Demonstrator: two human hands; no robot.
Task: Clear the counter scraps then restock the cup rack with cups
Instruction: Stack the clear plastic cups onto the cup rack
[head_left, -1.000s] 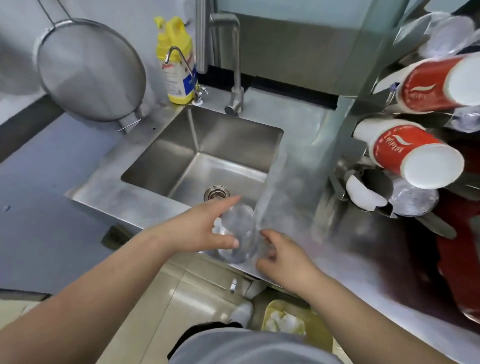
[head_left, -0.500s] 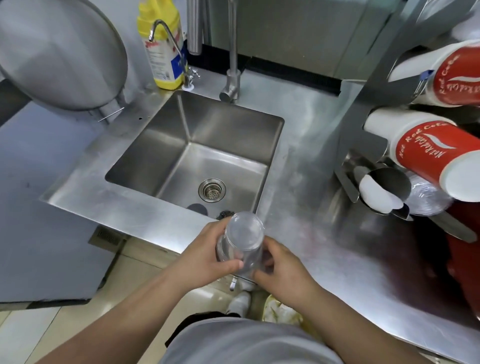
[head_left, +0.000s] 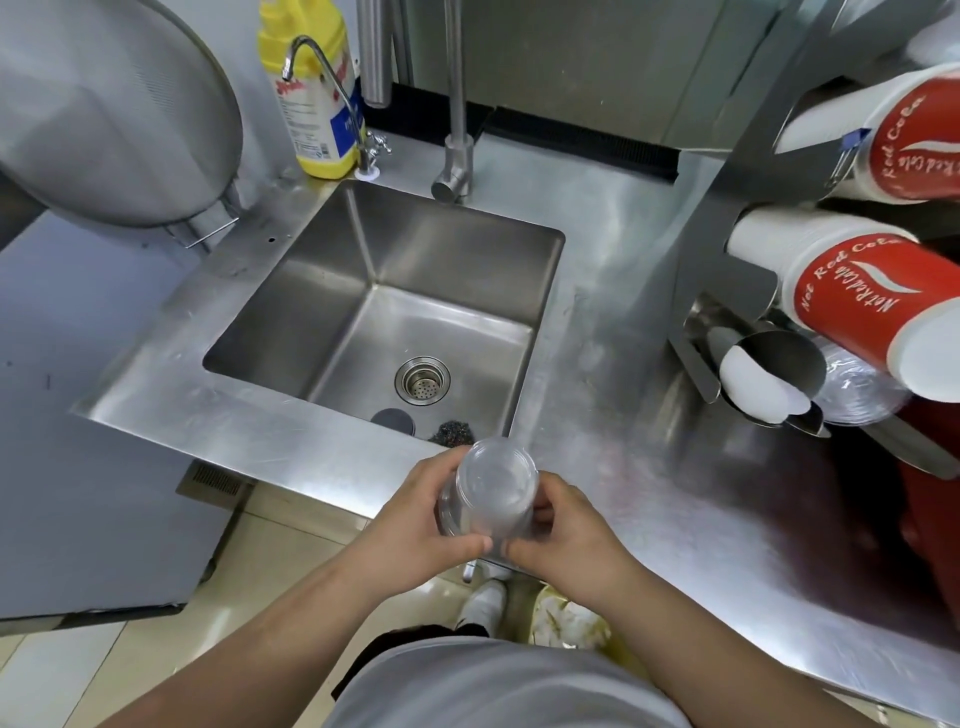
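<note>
A stack of clear plastic cups (head_left: 491, 488), bottom end facing up, is gripped from both sides at the counter's front edge. My left hand (head_left: 421, 519) wraps its left side and my right hand (head_left: 566, 530) its right side. The cup rack (head_left: 727, 270) stands on the steel counter (head_left: 623, 426) at the right. Its tubes hold stacks of red and white paper cups (head_left: 857, 306), a white cup stack (head_left: 753, 389) and clear plastic cups (head_left: 857, 395).
A steel sink (head_left: 405, 291) lies ahead with a drain, a dark disc and a scouring pad (head_left: 452, 434) in it. A yellow bottle (head_left: 311, 98) and taps stand behind it. A large mesh strainer (head_left: 114, 114) hangs at the left. A bin with scraps (head_left: 566, 621) sits below the counter.
My hands went from reaching onto the counter edge near the sink to closing on the clear cup stack and drawing it toward me; the view tipped downward.
</note>
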